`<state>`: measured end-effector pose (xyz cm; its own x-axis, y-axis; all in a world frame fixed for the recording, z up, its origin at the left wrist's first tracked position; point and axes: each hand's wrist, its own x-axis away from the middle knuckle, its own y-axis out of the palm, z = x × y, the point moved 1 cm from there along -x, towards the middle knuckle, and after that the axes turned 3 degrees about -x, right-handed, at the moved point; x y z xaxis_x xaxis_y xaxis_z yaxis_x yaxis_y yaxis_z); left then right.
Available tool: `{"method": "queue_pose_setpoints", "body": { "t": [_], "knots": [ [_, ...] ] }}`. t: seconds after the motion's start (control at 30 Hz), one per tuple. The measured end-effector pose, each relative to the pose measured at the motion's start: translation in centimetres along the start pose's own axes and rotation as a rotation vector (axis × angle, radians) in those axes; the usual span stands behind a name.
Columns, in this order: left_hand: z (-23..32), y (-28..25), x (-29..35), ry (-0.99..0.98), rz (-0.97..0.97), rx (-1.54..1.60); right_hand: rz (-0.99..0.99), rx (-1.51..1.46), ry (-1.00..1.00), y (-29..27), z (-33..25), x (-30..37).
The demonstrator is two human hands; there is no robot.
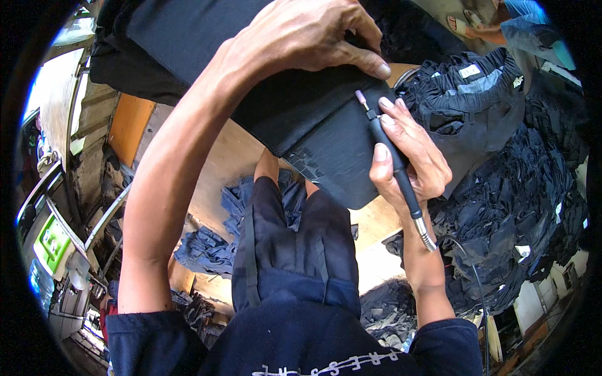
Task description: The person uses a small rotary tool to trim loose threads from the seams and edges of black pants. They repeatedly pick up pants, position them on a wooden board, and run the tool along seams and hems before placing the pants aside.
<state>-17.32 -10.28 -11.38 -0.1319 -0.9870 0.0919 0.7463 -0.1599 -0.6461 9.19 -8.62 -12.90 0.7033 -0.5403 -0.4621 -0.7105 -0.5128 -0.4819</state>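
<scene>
In my right hand [423, 153] is a slim black rotary grinding pen [390, 139], with a small pinkish stone tip pointing up and away from me. Its metal rear end leads to a thin cable. The tip hovers at or just over a black garment [295, 103], and I cannot tell whether it touches. That cloth is drawn over a dark, smooth board [351, 160] whose bare near end has scuffs. My left hand [307, 34] reaches across the garment, its fingers curled and its thumb pressing at the cloth's right side; part of its grip is hidden.
Dark trousers with elastic waists [464, 94] are stacked at the right, above a big heap of dark garments [508, 213]. More dark cloth [207, 250] lies on the floor near my legs. A green-framed item [52, 242] stands at far left. Another person's legs [495, 32] show at upper right.
</scene>
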Motion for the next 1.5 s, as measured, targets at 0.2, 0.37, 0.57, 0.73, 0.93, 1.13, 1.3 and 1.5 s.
{"method": "queue_pose_setpoints", "body": {
  "t": [0.2, 0.37, 0.57, 0.73, 0.93, 1.13, 1.3, 1.5],
  "knots": [
    [-0.3, 0.3, 0.2, 0.031, 0.077, -0.012, -0.035, -0.019, -0.014, 0.1, -0.2, 0.1],
    [-0.4, 0.3, 0.2, 0.018, 0.070, 0.013, -0.061, -0.055, -0.028, 0.2, -0.3, 0.0],
    [0.0, -0.2, 0.2, -0.021, 0.053, 0.002, -0.083, -0.082, -0.039, 0.3, -0.4, -0.1],
    [0.1, -0.6, 0.4, 0.013, 0.032, -0.005, -0.112, -0.098, -0.057, 0.4, -0.5, -0.2],
    [0.4, -0.4, 0.2, -0.029, 0.012, 0.003, -0.161, -0.114, -0.074, 0.4, -0.6, -0.2],
    [0.3, -0.4, 0.2, -0.045, 0.016, -0.001, -0.202, -0.141, -0.089, 0.5, -0.4, -0.1],
    [0.3, 0.0, 0.1, -0.071, 0.012, 0.013, -0.253, -0.146, -0.103, 0.3, -0.4, -0.2],
    [0.6, -0.6, 0.1, -0.083, -0.018, 0.000, -0.252, -0.139, -0.096, 0.2, -0.6, -0.2]
  ]
}}
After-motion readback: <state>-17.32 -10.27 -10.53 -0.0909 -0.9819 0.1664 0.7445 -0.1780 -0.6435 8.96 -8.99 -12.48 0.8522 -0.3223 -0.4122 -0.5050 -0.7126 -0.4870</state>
